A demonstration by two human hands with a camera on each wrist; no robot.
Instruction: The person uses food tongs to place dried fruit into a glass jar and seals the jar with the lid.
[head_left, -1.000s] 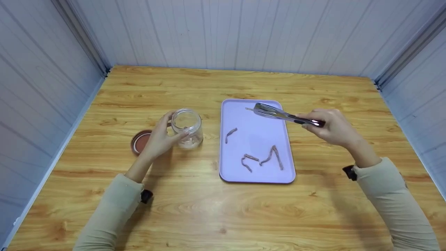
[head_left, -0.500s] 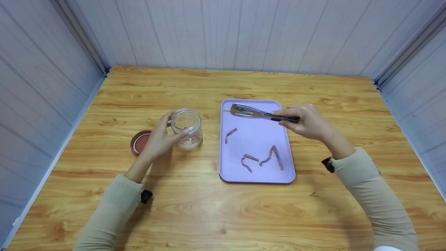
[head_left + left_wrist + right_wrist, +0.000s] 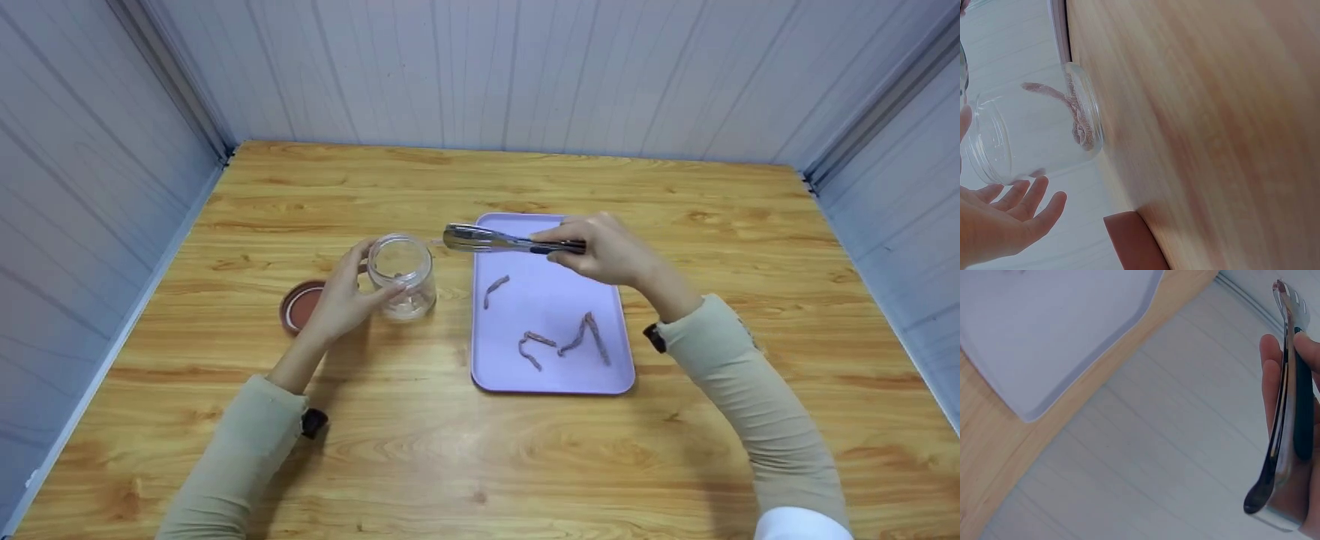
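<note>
My left hand (image 3: 346, 294) holds a clear open jar (image 3: 414, 300) upright on the table, thumb and fingers around its sides. Inside the jar, brown shrivelled strips (image 3: 1079, 118) lie at the bottom, one reaching up the wall. My right hand (image 3: 611, 251) grips metal tongs (image 3: 487, 238) with dark handle pads, held level above the lilac tray's (image 3: 551, 379) upper left edge. The tongs' tips, to the right of the jar's mouth, pinch a brownish strip (image 3: 1280, 288), mostly hidden by the metal. More strips lie on the tray: one (image 3: 493, 289) at left, others (image 3: 589, 334) near the front.
A reddish-brown lid (image 3: 300, 306) lies on the wooden table (image 3: 450, 457) left of the jar, partly behind my left hand. Pale panelled walls (image 3: 480, 75) stand along the back and both sides.
My right hand has carried the tongs and strip leftward, from over the tray's back right to near the jar. My left hand and the jar stay in place.
</note>
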